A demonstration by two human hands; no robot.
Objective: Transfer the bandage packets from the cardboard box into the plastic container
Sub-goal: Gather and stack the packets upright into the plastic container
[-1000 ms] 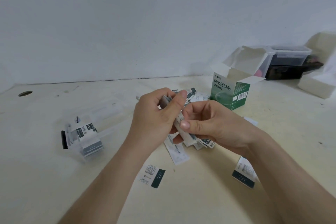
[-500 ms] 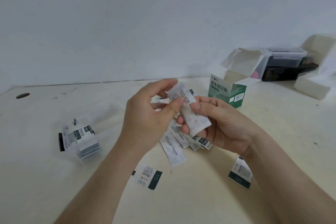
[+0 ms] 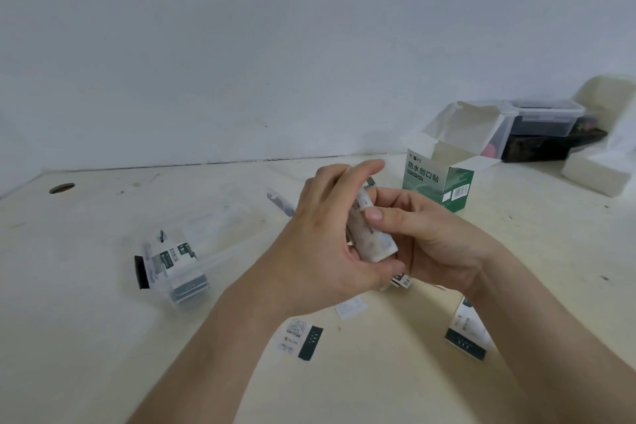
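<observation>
A small bundle of bandage packets is held above the counter between both hands, roughly at the middle of the view. The left hand is curled round the bundle from the left, with its index finger stretched over the top. The right hand grips the bundle from the right, its thumb pressed onto the uppermost white packet. The green-and-white cardboard box is seen upright just behind the right hand, with its top flaps open. The clear plastic container is set well apart to the left on the counter; several packets are seen inside it, and a black part at its left end. More packets are scattered on the counter: a dark-edged packet is found near the left forearm, a second packet just beside the right forearm, and a few more are partly hidden under the hands. At the back right, a lidded plastic tub is stacked on a dark object, near a white block. A round hole is seen at the counter's far left.
</observation>
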